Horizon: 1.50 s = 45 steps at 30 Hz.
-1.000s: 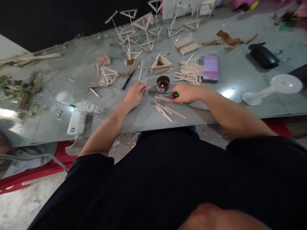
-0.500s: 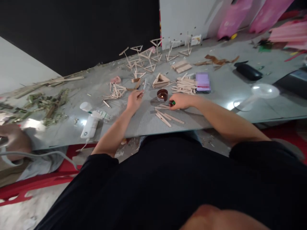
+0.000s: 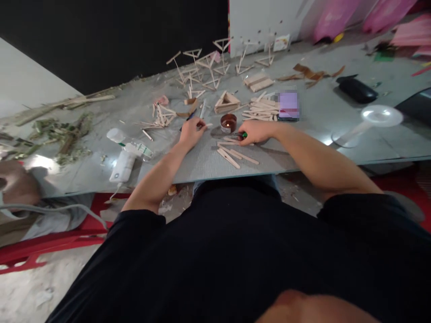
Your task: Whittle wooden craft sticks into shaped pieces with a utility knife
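A lit candle in a brown cup [image 3: 228, 124] burns on the table between my hands. My left hand [image 3: 192, 133] is to its left, thumb and fingers pinched together on a short pale piece [image 3: 208, 126] that points toward the candle. Just behind that hand lie a dark blue pen-like thing [image 3: 191, 115] and a whitish stick [image 3: 203, 109]. My right hand [image 3: 256, 131] rests right of the candle, fingers wrapped round a small dark tool with a green part [image 3: 244, 134]; its kind is unclear. Several loose wooden craft sticks [image 3: 229, 159] lie in front of it.
Behind the candle stand a triangular stick frame [image 3: 226, 102] and several stick structures [image 3: 209, 63]. A pile of craft sticks [image 3: 262, 107] touches a purple box [image 3: 288, 105]. A white power bank [image 3: 122, 166] lies left, dried plants [image 3: 72, 139] beyond. Another person's hand [image 3: 16, 181] is at far left.
My left hand has turned and shifted slightly, and a pale piece now shows at its fingertips. My right hand keeps its hold beside the candle. The whole view has shifted slightly.
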Motion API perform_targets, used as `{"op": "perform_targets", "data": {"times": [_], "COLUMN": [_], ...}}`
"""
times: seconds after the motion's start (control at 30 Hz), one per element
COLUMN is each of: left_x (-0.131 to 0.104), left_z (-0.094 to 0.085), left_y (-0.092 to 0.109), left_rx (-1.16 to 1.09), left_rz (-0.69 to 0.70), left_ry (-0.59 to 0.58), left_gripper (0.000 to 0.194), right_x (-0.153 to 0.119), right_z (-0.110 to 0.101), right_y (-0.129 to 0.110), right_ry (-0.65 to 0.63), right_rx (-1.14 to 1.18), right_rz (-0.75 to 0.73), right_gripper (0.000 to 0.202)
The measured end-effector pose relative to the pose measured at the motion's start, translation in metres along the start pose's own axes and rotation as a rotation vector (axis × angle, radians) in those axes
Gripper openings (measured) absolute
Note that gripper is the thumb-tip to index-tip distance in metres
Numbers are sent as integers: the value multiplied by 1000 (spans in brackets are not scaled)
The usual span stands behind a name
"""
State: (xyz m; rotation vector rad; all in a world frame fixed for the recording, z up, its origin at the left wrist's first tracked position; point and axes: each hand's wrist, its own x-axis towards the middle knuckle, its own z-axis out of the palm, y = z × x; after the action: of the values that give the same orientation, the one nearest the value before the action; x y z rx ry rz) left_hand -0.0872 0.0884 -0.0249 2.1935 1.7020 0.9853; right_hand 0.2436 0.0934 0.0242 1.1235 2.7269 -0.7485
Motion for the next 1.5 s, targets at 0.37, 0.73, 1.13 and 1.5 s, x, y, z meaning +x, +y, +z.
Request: {"op": "perform_targets", "data": {"times": [0.37,0.73,1.13,1.5], "left_x": [-2,-19,-29,-43], "left_z": [0,7,16,36], "left_y": [1,38,93,101], "left_rx": [103,-436,-794,-803], "left_rz": [108,92,21,11], "left_ry": [-15,-131,-111,-128], "left_gripper": [4,34,44,23], "right_x": [-2,-18,-15,-12], "right_z": [3,-8,1,3], "right_y": [-4,-19,-35,-31], "right_ry": [-3,221,369,367], "right_rx": [-108,206,464,557], "right_rz": [-6,-102,-102,-140], "right_gripper": [20,24,37,48]}}
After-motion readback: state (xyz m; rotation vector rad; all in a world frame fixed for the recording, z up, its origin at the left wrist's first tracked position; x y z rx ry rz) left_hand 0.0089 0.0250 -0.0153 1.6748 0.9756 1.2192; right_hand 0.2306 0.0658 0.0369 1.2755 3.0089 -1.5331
